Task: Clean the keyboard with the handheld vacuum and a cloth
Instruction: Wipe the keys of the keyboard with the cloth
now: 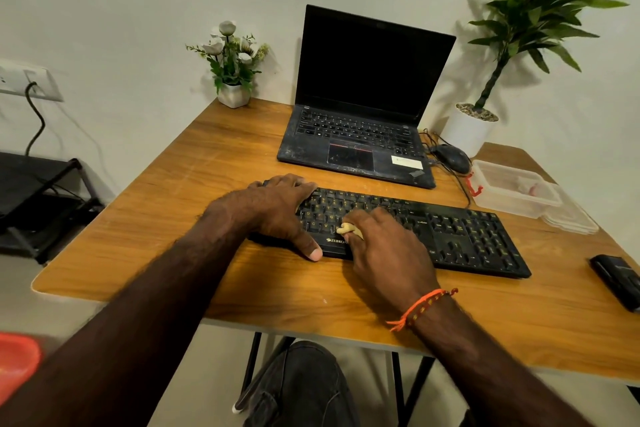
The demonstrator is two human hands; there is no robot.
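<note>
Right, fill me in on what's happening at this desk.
A person is cleaning a black keyboard on a wooden desk. The left hand grips the keyboard's left end to steady it, thumb on the front edge. The right hand presses a small yellowish cloth onto the keys near the middle. An open laptop, screen dark, sits behind, with a mouse and a clear plastic container to the right. A dark device lies at the desk's right edge; I can't tell if it's the vacuum.
</note>
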